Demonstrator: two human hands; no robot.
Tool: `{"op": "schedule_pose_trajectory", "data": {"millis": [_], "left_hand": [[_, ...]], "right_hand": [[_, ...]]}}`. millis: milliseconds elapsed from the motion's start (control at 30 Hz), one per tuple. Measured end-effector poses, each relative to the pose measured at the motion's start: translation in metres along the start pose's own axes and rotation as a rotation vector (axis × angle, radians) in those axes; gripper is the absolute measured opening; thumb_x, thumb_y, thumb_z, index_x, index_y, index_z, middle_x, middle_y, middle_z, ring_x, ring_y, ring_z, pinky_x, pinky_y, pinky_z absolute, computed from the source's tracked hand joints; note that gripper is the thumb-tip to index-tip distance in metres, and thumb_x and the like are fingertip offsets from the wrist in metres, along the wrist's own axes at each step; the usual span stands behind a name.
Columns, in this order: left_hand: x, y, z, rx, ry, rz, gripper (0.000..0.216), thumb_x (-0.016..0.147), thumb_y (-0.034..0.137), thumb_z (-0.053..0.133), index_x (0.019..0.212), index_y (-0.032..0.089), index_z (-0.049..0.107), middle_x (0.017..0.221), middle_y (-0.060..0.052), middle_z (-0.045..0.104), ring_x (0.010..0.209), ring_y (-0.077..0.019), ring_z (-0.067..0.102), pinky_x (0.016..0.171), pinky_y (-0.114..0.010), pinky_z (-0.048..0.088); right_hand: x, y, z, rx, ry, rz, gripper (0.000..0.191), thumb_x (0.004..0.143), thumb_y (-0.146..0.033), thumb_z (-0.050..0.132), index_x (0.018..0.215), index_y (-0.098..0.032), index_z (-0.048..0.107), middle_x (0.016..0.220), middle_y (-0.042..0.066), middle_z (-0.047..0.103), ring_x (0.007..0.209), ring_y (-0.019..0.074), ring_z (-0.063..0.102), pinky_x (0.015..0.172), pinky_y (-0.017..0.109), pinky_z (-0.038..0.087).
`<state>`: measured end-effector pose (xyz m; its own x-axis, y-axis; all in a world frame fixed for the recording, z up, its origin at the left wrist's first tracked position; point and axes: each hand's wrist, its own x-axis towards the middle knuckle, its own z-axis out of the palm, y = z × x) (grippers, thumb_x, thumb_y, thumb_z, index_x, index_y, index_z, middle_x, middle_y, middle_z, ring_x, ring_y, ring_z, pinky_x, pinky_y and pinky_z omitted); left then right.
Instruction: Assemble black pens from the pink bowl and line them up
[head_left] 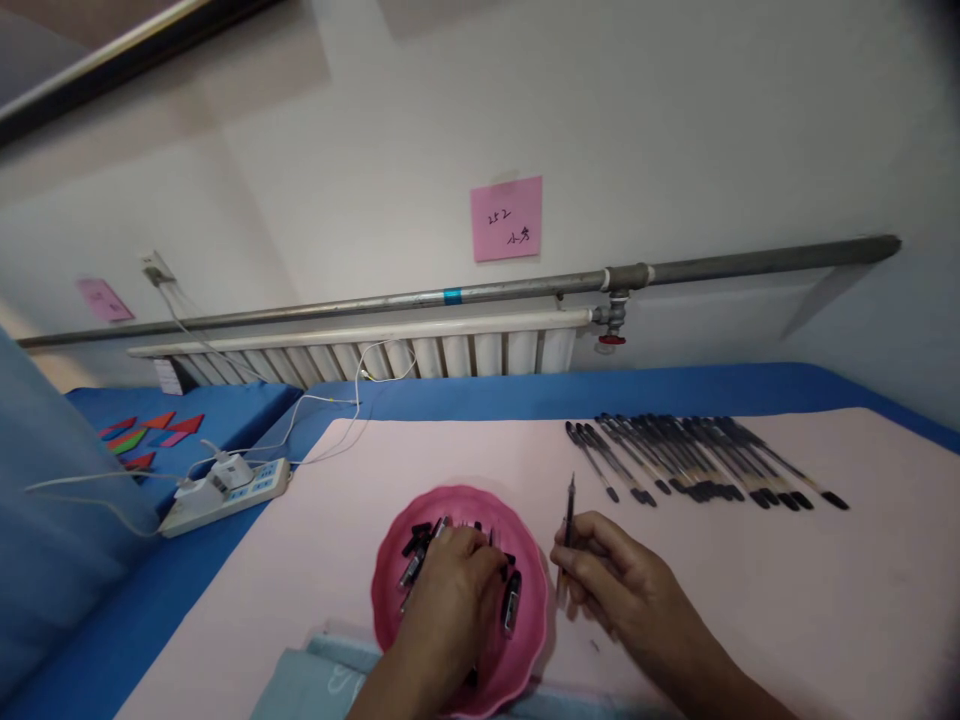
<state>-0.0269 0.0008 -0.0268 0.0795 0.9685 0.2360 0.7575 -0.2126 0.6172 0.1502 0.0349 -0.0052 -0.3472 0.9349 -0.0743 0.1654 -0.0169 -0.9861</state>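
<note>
One pink bowl (pixel 531 640) stands at the lower centre; its pen caps (pixel 511 603) overlap, so I cannot count them. The left hand (pixel 457 580) is curled over them; whether it grips any, I cannot tell. The right hand (pixel 611 572) pinches one pen (pixel 570 515), tip upward. At centre right lie more than ten black-capped pens (pixel 694 460).

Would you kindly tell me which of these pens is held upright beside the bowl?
The pen in the right hand, tip pointing up; the row of pens lies on the pink sheet.
</note>
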Motion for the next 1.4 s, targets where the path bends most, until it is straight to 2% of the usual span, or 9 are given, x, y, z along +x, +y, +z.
{"op": "schedule_pose_trajectory", "data": {"millis": [333, 567, 667, 767, 867, 967, 1033, 1200, 1400], "left_hand": [[0.005, -0.013, 0.020, 0.160, 0.054, 0.049, 0.019, 0.079, 0.022, 0.053, 0.066, 0.020, 0.067, 0.074, -0.012, 0.062, 0.072, -0.0256, 0.051, 0.064, -0.035, 0.031], [0.008, 0.000, 0.013, 0.058, 0.001, -0.095, 0.016, 0.072, 0.014, 0.052, 0.061, 0.018, 0.063, 0.075, -0.010, 0.061, 0.070, -0.0236, 0.052, 0.063, -0.033, 0.033], [0.006, 0.005, 0.002, -0.097, 0.046, -0.161, 0.011, 0.074, 0.018, 0.053, 0.068, 0.019, 0.062, 0.077, -0.006, 0.061, 0.072, -0.0212, 0.054, 0.066, -0.031, 0.035], [0.002, 0.006, -0.007, -0.415, 0.092, -0.354, 0.007, 0.075, 0.023, 0.055, 0.074, 0.020, 0.060, 0.073, -0.002, 0.062, 0.070, -0.0184, 0.055, 0.064, -0.028, 0.038], [0.000, 0.005, -0.013, -0.741, 0.050, -0.467, 0.015, 0.073, 0.028, 0.060, 0.085, 0.021, 0.064, 0.082, -0.002, 0.066, 0.079, -0.0183, 0.058, 0.069, -0.027, 0.042], [-0.001, 0.003, -0.014, -0.882, -0.006, -0.504, 0.024, 0.070, 0.029, 0.065, 0.093, 0.021, 0.068, 0.093, -0.004, 0.067, 0.089, -0.0188, 0.058, 0.077, -0.027, 0.043], [-0.001, 0.003, -0.012, -0.950, -0.007, -0.526, 0.021, 0.068, 0.029, 0.068, 0.086, 0.019, 0.069, 0.087, -0.003, 0.068, 0.083, -0.0172, 0.060, 0.074, -0.026, 0.043], [-0.002, 0.006, -0.008, -1.183, 0.142, -0.610, 0.024, 0.055, 0.024, 0.079, 0.073, 0.016, 0.067, 0.065, 0.002, 0.065, 0.057, -0.0100, 0.057, 0.056, -0.020, 0.042], [-0.003, 0.017, -0.008, -1.470, 0.047, -0.659, 0.026, 0.053, 0.020, 0.081, 0.070, 0.014, 0.062, 0.055, -0.002, 0.066, 0.047, -0.0115, 0.059, 0.050, -0.022, 0.044]], "right_hand": [[0.000, 0.004, 0.001, -0.023, -0.038, -0.046, 0.011, 0.081, -0.027, 0.049, 0.072, -0.022, 0.045, 0.052, -0.008, 0.049, 0.049, 0.0103, 0.051, 0.050, 0.022, 0.043], [0.000, 0.001, 0.000, -0.016, -0.041, -0.036, 0.014, 0.081, -0.028, 0.049, 0.071, -0.021, 0.044, 0.052, -0.008, 0.049, 0.049, 0.0100, 0.050, 0.049, 0.022, 0.042], [0.000, -0.002, -0.001, -0.020, -0.035, -0.024, 0.014, 0.081, -0.030, 0.049, 0.071, -0.022, 0.044, 0.051, -0.008, 0.049, 0.046, 0.0088, 0.048, 0.044, 0.019, 0.038], [-0.002, -0.005, -0.002, 0.011, -0.036, 0.015, 0.014, 0.080, -0.031, 0.048, 0.071, -0.022, 0.045, 0.049, -0.008, 0.049, 0.040, 0.0071, 0.043, 0.038, 0.018, 0.032], [-0.003, -0.008, 0.000, 0.071, -0.058, 0.050, 0.013, 0.080, -0.031, 0.047, 0.071, -0.021, 0.046, 0.048, -0.008, 0.050, 0.037, 0.0064, 0.041, 0.037, 0.018, 0.031], [-0.005, -0.010, 0.003, 0.122, -0.048, 0.062, 0.014, 0.080, -0.031, 0.050, 0.070, -0.021, 0.046, 0.046, -0.009, 0.050, 0.034, 0.0052, 0.038, 0.036, 0.018, 0.029], [-0.006, -0.011, 0.005, 0.161, -0.031, 0.054, 0.016, 0.079, -0.031, 0.051, 0.068, -0.021, 0.046, 0.046, -0.009, 0.050, 0.033, 0.0046, 0.036, 0.036, 0.018, 0.028], [-0.010, -0.013, 0.007, 0.331, -0.020, 0.001, 0.015, 0.079, -0.033, 0.055, 0.074, -0.019, 0.051, 0.052, -0.005, 0.057, 0.037, 0.0064, 0.043, 0.036, 0.018, 0.030], [-0.013, -0.011, 0.009, 0.437, -0.021, -0.065, 0.010, 0.081, -0.029, 0.053, 0.082, -0.019, 0.054, 0.062, -0.001, 0.063, 0.044, 0.0096, 0.053, 0.036, 0.019, 0.035]]}}
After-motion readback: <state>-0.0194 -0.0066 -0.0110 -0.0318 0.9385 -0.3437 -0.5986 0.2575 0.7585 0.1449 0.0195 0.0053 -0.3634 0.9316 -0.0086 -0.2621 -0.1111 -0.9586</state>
